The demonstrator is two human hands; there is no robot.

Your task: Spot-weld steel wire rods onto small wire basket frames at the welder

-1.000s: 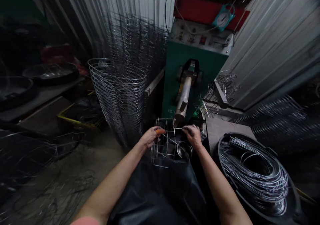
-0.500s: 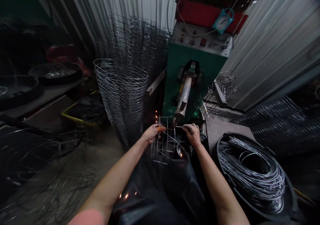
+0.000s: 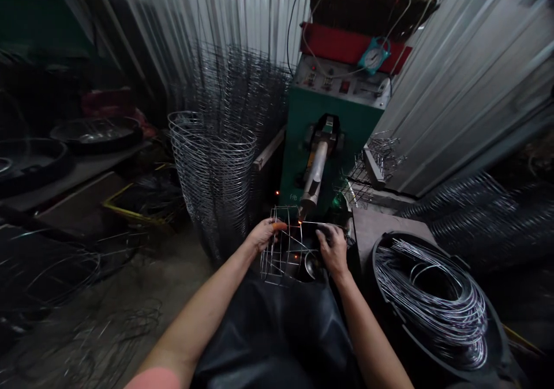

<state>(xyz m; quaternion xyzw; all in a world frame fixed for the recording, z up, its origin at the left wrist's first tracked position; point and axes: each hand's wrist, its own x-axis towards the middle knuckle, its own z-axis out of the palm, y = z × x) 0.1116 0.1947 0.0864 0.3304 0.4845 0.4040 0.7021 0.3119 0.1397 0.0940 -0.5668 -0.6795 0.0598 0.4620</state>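
Below the green welding machine (image 3: 333,103), a small wire frame (image 3: 277,256) is at the machine's metal arm (image 3: 317,172). My left hand (image 3: 262,234) is closed around an orange-handled tool (image 3: 279,226) at the frame's upper left. An orange glow shows at the arm's tip, where a thin straight wire (image 3: 318,223) meets the frame. My right hand (image 3: 332,247) is beside the wire's right part, fingers bent; whether they grip it is too small to tell. A round shiny metal part (image 3: 310,265) sits under the frame.
Tall stacked wire baskets (image 3: 212,164) stand left of the machine. A black tub (image 3: 381,296) of wire rods (image 3: 433,314) is at the right, near a small board (image 3: 389,225). Round dark trays (image 3: 97,141) lie on the left bench. Loose wire litters the floor.
My right hand has shifted slightly down, its fingers now off the wire's near end. The wire reaches further right, a glow shows at the arm's tip, and the sparks on the apron are gone.
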